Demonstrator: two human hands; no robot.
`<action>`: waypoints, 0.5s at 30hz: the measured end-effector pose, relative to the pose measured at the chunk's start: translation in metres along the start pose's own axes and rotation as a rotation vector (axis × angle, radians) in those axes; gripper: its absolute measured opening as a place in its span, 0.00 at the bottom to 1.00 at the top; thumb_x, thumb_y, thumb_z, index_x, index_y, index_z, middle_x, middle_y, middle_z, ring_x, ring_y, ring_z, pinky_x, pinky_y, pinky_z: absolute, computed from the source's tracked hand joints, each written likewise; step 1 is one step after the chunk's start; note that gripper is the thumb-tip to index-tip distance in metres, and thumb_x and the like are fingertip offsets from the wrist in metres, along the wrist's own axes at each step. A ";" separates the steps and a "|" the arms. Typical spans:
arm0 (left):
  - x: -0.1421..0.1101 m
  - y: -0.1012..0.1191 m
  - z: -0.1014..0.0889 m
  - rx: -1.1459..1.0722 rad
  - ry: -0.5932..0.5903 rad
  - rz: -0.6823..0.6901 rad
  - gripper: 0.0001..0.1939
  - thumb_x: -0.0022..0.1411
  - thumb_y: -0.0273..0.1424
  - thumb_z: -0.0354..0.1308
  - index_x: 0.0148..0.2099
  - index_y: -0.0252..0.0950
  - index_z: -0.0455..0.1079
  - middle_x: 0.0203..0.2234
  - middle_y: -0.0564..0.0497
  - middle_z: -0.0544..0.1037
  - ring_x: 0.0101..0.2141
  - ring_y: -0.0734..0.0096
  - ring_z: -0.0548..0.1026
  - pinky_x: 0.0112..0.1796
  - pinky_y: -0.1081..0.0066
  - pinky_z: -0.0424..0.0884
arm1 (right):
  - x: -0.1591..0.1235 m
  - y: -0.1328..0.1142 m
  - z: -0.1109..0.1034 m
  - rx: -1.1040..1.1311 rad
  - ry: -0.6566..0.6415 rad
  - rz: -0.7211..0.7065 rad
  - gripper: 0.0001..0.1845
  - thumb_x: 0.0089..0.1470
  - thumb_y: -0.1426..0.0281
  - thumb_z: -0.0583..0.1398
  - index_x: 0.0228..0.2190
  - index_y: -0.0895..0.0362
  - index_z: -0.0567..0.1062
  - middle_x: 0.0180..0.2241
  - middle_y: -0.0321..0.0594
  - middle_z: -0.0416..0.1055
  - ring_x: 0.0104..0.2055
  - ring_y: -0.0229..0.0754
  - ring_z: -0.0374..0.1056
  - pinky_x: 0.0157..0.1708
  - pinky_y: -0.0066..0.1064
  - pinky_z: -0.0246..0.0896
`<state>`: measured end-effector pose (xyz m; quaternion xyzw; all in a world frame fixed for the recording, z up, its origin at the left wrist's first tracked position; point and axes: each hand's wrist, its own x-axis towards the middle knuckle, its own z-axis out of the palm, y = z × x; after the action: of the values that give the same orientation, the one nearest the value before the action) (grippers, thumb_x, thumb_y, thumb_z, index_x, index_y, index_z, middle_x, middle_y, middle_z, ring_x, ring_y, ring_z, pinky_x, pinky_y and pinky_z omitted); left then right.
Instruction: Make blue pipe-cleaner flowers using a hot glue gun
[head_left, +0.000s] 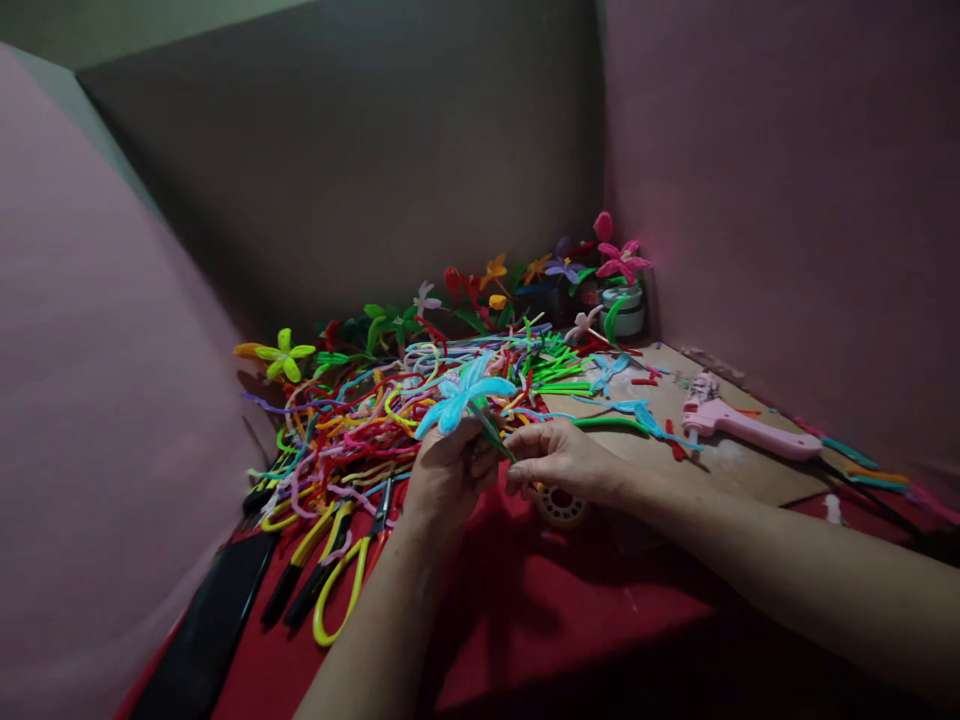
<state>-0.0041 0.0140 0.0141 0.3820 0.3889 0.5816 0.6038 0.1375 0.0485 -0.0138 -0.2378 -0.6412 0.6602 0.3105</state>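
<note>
A light-blue pipe-cleaner flower point(456, 398) with long petals is held up by my left hand point(454, 465), whose fingers are closed around its base. From under the petals a thin dark-green strip point(491, 432) slants down to the right. My right hand point(559, 462) pinches the lower end of this strip between thumb and fingers. Just below the right hand, a round spool point(562, 507) with a ring of holes sits on the red cloth point(540, 620), partly hidden by the hand.
Loose pipe cleaners point(367, 415) lie heaped behind my hands. Scissors point(349, 580) and pliers point(307, 560) rest at left. A pink glue gun point(757, 428) lies on a brown board point(750, 480). Finished flowers point(283, 355) line the back; pink panels point(787, 200) rise on both sides.
</note>
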 end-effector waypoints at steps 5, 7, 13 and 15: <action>0.000 -0.001 -0.006 0.030 -0.036 -0.082 0.09 0.49 0.33 0.59 0.29 0.32 0.66 0.10 0.63 0.53 0.10 0.87 0.48 0.11 0.83 0.46 | -0.001 0.000 -0.002 -0.097 0.014 -0.016 0.07 0.42 0.70 0.61 0.18 0.61 0.74 0.16 0.34 0.69 0.20 0.33 0.63 0.23 0.26 0.58; 0.001 -0.001 -0.007 0.012 -0.029 -0.126 0.09 0.49 0.34 0.59 0.28 0.32 0.66 0.09 0.63 0.53 0.10 0.87 0.48 0.10 0.83 0.46 | -0.001 0.002 -0.003 -0.112 0.016 -0.040 0.07 0.41 0.70 0.62 0.18 0.61 0.75 0.16 0.35 0.69 0.20 0.33 0.63 0.24 0.26 0.59; 0.005 -0.004 -0.001 -0.129 0.080 -0.178 0.07 0.49 0.29 0.58 0.25 0.33 0.62 0.11 0.62 0.57 0.09 0.88 0.47 0.09 0.84 0.43 | 0.001 0.009 -0.004 -0.040 0.040 -0.072 0.14 0.40 0.61 0.64 0.23 0.62 0.77 0.17 0.37 0.70 0.20 0.33 0.63 0.24 0.27 0.59; 0.005 -0.003 -0.002 -0.134 0.077 -0.184 0.08 0.49 0.31 0.58 0.26 0.34 0.61 0.11 0.62 0.58 0.09 0.88 0.47 0.09 0.83 0.43 | 0.001 0.009 -0.005 -0.042 0.031 -0.054 0.15 0.41 0.61 0.64 0.21 0.62 0.77 0.17 0.37 0.69 0.19 0.33 0.63 0.24 0.26 0.58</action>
<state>-0.0043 0.0190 0.0103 0.2809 0.4057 0.5627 0.6633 0.1399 0.0526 -0.0232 -0.2371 -0.6564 0.6340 0.3331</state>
